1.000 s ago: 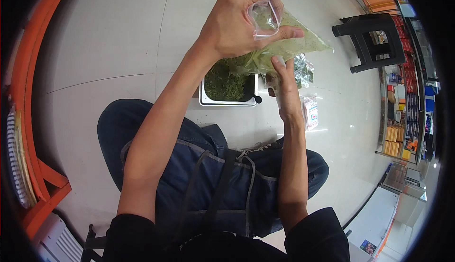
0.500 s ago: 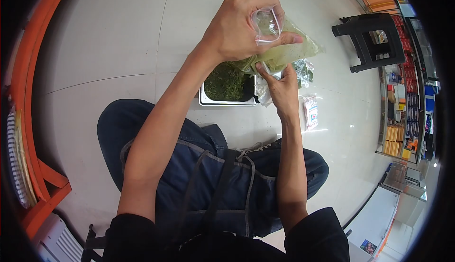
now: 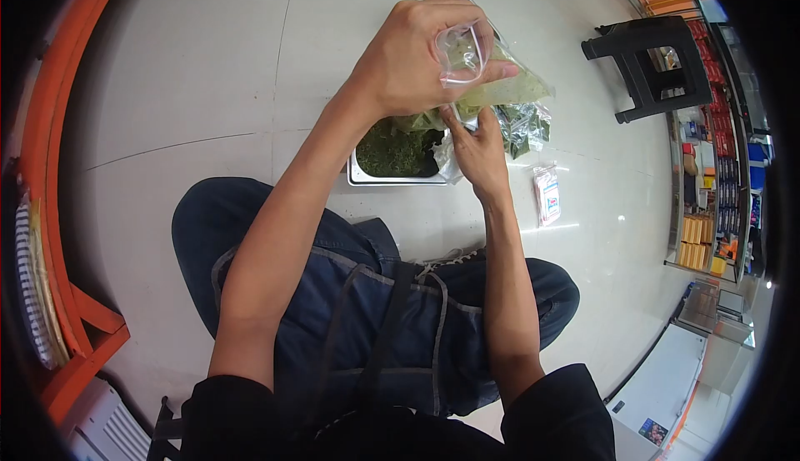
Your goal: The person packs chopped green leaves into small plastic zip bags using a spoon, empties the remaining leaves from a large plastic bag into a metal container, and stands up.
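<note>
My left hand (image 3: 417,57) is closed around the gathered neck of a clear plastic bag (image 3: 517,87), whose pale-rimmed mouth faces up between thumb and fingers. Greenish bits show through the bag's lower part. Just below it, my right hand (image 3: 481,154) is closed by the bag's underside; what lies between its thumb and fingers is hidden. Under both hands is a metal tray (image 3: 392,181) with finely chopped green herbs (image 3: 392,148) in it. A clear bag of green leaves (image 3: 527,132) lies right of the right hand.
A flat packet (image 3: 547,194) with printing rests on the tiled floor to the right. Farther off stand a black stool (image 3: 646,65) and stocked shelves (image 3: 708,186). An orange frame (image 3: 50,127) runs along the left. My crossed legs are close below the tray.
Both hands and the plastic bag have shifted slightly left, the right hand also a little lower. More of the bag of leaves and of metal behind my left hand now shows.
</note>
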Demonstrator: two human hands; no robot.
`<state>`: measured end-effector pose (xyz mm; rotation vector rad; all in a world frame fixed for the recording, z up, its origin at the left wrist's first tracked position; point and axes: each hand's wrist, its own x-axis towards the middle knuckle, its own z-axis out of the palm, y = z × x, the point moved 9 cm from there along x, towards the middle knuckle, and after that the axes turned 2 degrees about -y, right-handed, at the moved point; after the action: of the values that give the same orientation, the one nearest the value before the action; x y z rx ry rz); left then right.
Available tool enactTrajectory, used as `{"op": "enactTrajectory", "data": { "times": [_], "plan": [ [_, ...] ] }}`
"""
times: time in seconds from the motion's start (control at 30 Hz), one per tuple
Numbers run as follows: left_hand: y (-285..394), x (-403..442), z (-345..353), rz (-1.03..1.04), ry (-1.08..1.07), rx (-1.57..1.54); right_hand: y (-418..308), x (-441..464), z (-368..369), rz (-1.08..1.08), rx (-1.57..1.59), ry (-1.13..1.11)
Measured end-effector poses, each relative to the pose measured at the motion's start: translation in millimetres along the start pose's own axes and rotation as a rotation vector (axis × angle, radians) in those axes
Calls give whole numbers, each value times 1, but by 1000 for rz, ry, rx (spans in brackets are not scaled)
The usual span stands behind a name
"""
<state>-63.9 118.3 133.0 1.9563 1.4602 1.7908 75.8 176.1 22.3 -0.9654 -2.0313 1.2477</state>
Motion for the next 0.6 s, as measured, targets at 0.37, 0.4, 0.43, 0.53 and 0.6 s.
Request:
{"op": "enactTrajectory", "data": {
  "times": [0.37, 0.4, 0.43, 0.53, 0.6],
  "plan": [
    [-38, -14, -37, -139, 288, -369, 32, 1, 4, 249, 458, 5],
    [-39, -17, -37, -137, 275, -370, 34, 1, 7, 269, 496, -10],
    [-53, -25, -38, -264, 324, -498, 37, 1, 10, 288, 535, -27],
    [-75, -43, -37, -466, 419, -747, 40, -2, 11, 370, 557, -28],
    [-81, -51, -37, -540, 464, -868, 39, -1, 13, 351, 625, -15]
  ]
}}
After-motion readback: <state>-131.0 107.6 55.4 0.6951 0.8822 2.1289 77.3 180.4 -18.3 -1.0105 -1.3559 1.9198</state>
